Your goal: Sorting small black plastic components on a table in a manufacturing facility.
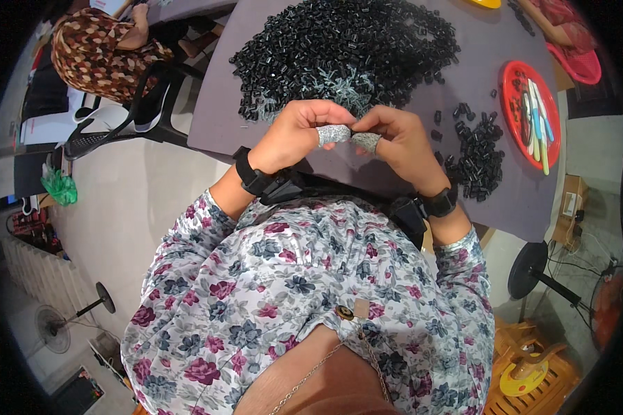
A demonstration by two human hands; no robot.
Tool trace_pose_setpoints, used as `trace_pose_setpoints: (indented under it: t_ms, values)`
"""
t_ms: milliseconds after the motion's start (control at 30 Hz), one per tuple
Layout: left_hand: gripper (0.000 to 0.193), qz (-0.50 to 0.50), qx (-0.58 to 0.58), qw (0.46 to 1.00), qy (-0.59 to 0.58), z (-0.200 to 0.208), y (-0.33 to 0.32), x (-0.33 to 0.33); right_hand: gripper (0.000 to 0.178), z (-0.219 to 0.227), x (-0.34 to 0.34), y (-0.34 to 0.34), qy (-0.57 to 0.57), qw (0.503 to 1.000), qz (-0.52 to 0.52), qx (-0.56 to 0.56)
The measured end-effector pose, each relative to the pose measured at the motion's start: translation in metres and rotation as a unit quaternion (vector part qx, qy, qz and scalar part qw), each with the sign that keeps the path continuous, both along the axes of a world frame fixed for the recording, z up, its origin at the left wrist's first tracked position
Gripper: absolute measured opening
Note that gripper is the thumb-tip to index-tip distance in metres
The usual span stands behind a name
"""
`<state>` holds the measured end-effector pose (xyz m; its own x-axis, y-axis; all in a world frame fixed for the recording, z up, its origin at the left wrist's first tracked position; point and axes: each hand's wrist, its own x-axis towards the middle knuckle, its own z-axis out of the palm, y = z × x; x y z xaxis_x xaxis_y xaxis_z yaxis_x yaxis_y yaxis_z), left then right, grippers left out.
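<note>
My left hand (292, 137) and my right hand (403, 142) meet at the near edge of the big pile, fingers pinched together. Grey speckled wrapping covers each thumb. Between the fingertips shows a bit of a small black piece (353, 130), mostly hidden by the fingers. Just beyond the hands spreads a large heap of small black plastic pieces (353, 41), with thin pale grey-green slivers (339, 86) scattered along its near side. Right of my right hand lies a smaller heap of similar black pieces (479, 155).
A red oval tray (511, 76) at the table's right holds several slim-handled tools and black bits. A person in a patterned top (97, 55) sits at the far left by a black chair (152, 104). Another person's arm (543, 24) reaches in at the far right.
</note>
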<state>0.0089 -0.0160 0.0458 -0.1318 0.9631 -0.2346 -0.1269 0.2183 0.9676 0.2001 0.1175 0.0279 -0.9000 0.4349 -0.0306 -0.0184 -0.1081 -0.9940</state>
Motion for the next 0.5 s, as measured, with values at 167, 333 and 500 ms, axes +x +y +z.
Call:
trace_pose_setpoints:
  t_ms: [167,333,500]
  values:
    - [0.043,-0.043,0.013,0.999,-0.026,0.006,0.005,-0.006,0.03,0.003,0.002,0.001,0.017,0.999,0.003,-0.044]
    - [0.043,-0.089,-0.006,0.992,-0.086,0.008,0.006,-0.012,0.035,0.022,0.004,-0.002,0.004,0.992,0.071,-0.102]
    - [0.043,-0.105,-0.021,0.992,-0.073,0.007,0.005,-0.013,0.032,0.01,0.004,-0.006,-0.02,0.995,0.082,-0.052]
